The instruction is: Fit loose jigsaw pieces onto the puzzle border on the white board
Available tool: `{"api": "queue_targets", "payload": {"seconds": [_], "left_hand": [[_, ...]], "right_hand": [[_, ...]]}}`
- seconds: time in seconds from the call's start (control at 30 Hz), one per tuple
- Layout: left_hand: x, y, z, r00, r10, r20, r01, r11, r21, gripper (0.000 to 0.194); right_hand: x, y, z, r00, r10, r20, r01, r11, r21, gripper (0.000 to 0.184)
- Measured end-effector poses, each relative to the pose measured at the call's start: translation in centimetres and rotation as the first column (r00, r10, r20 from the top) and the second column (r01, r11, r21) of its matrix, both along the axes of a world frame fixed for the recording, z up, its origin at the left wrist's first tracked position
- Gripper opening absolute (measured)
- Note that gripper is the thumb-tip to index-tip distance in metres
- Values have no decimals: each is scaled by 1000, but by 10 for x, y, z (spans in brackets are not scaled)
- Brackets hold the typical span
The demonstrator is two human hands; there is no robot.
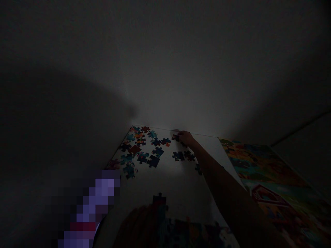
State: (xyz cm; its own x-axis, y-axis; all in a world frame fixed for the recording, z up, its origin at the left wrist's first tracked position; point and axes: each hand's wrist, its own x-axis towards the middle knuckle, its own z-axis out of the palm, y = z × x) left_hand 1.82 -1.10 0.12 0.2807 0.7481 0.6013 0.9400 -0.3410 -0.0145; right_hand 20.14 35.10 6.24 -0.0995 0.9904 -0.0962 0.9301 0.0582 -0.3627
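Note:
The scene is very dark. My right hand (185, 137) reaches far across a white board (176, 179) and its fingers close on a dark jigsaw piece (176, 137) near the board's far edge. Several loose puzzle pieces (141, 148) in blue, red and orange lie scattered on the far left of the board. Two more dark pieces (183, 156) lie just below my forearm's line. My left hand (141, 224) rests low in the frame near an assembled patch of puzzle (186, 234); its fingers are too dim to read.
A colourful puzzle box lid or picture (271, 186) lies to the right of the board. Plain wall fills the upper view. A blurred-out patch (90, 210) sits at lower left.

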Motion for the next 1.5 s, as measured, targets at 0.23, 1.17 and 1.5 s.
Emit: {"api": "queue_targets", "payload": {"seconds": [0.23,1.17,1.5], "left_hand": [[-1,2,22,998,-54,-19,55,998,21,41],[17,-5,32,988,-4,157,20,995,-100,34],[-15,12,5,982,-165,-90,173,981,91,40]], "right_hand": [[-8,-15,10,999,24,-34,-24,1000,2,50],[-15,-129,-16,496,498,-711,-689,724,27,16],[-20,-89,-8,606,437,-664,-530,845,73,17]]}}
